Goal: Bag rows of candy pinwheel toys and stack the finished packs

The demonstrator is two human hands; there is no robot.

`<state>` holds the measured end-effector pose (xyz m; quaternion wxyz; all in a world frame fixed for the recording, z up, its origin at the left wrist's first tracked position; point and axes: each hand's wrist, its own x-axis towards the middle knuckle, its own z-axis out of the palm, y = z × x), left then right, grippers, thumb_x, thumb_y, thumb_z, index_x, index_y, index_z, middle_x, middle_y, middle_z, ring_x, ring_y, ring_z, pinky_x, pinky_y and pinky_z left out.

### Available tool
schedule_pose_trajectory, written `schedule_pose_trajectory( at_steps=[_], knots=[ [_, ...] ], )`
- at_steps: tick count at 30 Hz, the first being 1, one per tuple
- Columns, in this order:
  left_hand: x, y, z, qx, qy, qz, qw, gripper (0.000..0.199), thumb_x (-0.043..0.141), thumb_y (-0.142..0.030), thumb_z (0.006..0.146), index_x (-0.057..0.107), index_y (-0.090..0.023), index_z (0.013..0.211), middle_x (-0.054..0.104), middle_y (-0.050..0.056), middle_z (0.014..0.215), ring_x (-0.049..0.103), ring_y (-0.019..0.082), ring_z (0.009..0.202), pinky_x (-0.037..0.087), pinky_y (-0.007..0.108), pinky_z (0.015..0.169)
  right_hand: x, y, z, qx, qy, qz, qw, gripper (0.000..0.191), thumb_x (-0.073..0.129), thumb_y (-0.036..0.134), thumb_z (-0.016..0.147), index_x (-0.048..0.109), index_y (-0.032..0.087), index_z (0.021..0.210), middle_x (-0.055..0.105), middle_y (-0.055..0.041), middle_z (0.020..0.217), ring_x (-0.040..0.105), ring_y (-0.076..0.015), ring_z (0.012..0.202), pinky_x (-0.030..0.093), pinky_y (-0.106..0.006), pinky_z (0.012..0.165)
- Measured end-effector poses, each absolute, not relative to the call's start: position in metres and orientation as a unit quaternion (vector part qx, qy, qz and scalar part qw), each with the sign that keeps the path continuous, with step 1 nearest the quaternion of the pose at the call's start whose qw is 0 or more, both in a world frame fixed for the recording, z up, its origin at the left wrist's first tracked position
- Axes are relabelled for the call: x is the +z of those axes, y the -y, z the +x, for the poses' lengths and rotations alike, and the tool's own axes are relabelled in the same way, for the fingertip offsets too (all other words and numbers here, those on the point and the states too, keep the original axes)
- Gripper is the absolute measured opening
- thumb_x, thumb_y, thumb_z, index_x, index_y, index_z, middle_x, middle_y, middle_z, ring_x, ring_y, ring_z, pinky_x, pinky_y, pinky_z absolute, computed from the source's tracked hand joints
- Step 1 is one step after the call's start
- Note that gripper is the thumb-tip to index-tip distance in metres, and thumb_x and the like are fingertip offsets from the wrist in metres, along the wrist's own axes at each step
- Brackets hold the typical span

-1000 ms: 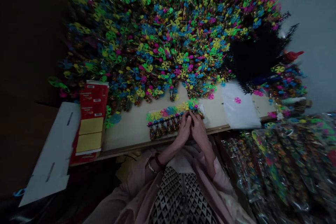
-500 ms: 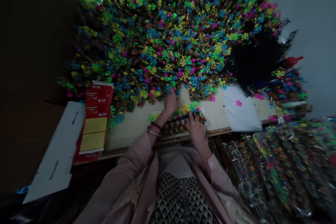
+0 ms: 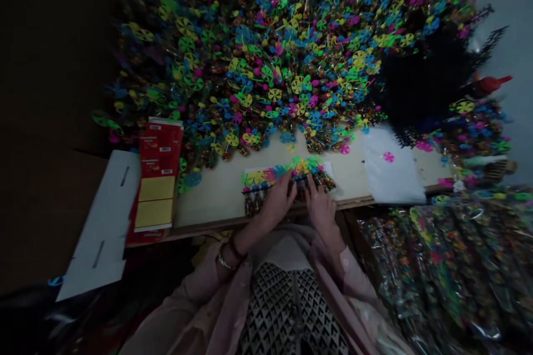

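Row of pinwheel-topped tubes [image 3: 300, 166] lies at the table's [image 3: 204, 199] front edge; can't tell if left hand [image 3: 278, 201] or right hand [image 3: 322, 208] is pinching, so I'd press lightly, aligning tubes evenly.

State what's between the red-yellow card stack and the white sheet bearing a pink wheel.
Head view: pale tabletop, a multicoloured row of wheel-topped tubes, left hand and right hand on it.
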<state>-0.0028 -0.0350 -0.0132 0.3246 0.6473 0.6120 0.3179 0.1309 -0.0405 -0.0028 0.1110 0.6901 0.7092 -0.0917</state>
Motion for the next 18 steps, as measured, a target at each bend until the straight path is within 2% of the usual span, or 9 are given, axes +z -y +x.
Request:
schedule_pose_trajectory(
  at_steps=[3, 7, 10, 13, 16, 18],
  knots=[
    [-0.023, 0.043, 0.021, 0.300, -0.633, 0.623, 0.347, 0.044, 0.040, -0.026, 0.093, 0.040, -0.014, 0.135, 0.060, 0.018, 0.122, 0.064, 0.025, 0.100, 0.050, 0.035, 0.085, 0.004, 0.039, 0.140, -0.103, -0.709, 0.694, 0.069, 0.053, 0.030, 0.046, 0.098, 0.025, 0.031, 0.148, 0.065, -0.0130, 0.111, 0.067, -0.0213, 0.075, 0.050, -0.033, 0.067],
    [-0.023, 0.031, 0.033, 0.280, -0.670, 0.581, 0.368, 0.043, 0.040, -0.031, 0.094, 0.039, -0.012, 0.133, 0.067, 0.015, 0.096, 0.066, 0.023, 0.077, 0.050, 0.035, 0.075, 0.018, 0.035, 0.157, -0.121, -0.685, 0.717, -0.042, 0.047, 0.033, 0.045, 0.098, 0.045, 0.027, 0.139, 0.070, -0.0105, 0.104, 0.067, -0.0224, 0.084, 0.050, -0.034, 0.077],
    [-0.021, 0.026, 0.030, 0.366, -0.650, 0.510, 0.427, 0.038, 0.038, -0.035, 0.095, 0.038, -0.014, 0.127, 0.063, 0.006, 0.079, 0.062, 0.019, 0.070, 0.049, 0.032, 0.071, 0.021, 0.034, 0.162, -0.176, -0.685, 0.691, -0.149, 0.044, 0.035, 0.043, 0.097, 0.057, 0.022, 0.129, 0.069, -0.0098, 0.110, 0.066, -0.0213, 0.094, 0.049, -0.033, 0.086],
    [-0.023, 0.031, 0.028, 0.445, -0.638, 0.424, 0.463, 0.032, 0.037, -0.037, 0.096, 0.038, -0.017, 0.121, 0.060, 0.005, 0.088, 0.061, 0.016, 0.080, 0.049, 0.030, 0.077, 0.014, 0.039, 0.153, -0.260, -0.699, 0.635, -0.199, 0.045, 0.038, 0.045, 0.096, 0.059, 0.019, 0.126, 0.068, -0.0096, 0.114, 0.065, -0.0204, 0.099, 0.050, -0.033, 0.089],
    [-0.026, 0.040, 0.031, 0.457, -0.636, 0.375, 0.495, 0.023, 0.037, -0.031, 0.095, 0.043, -0.019, 0.113, 0.057, 0.008, 0.109, 0.057, 0.016, 0.101, 0.045, 0.032, 0.093, 0.001, 0.048, 0.136, -0.286, -0.703, 0.613, -0.220, 0.046, 0.037, 0.040, 0.096, 0.054, 0.016, 0.131, 0.061, -0.0117, 0.126, 0.059, -0.0208, 0.113, 0.045, -0.036, 0.098],
    [-0.027, 0.044, 0.034, 0.451, -0.620, 0.346, 0.540, 0.020, 0.037, -0.029, 0.095, 0.046, -0.020, 0.110, 0.056, 0.008, 0.115, 0.055, 0.017, 0.108, 0.043, 0.033, 0.098, -0.007, 0.052, 0.128, -0.287, -0.690, 0.620, -0.237, 0.046, 0.035, 0.037, 0.096, 0.052, 0.014, 0.132, 0.058, -0.0125, 0.130, 0.055, -0.0207, 0.119, 0.043, -0.037, 0.102]
  ],
)
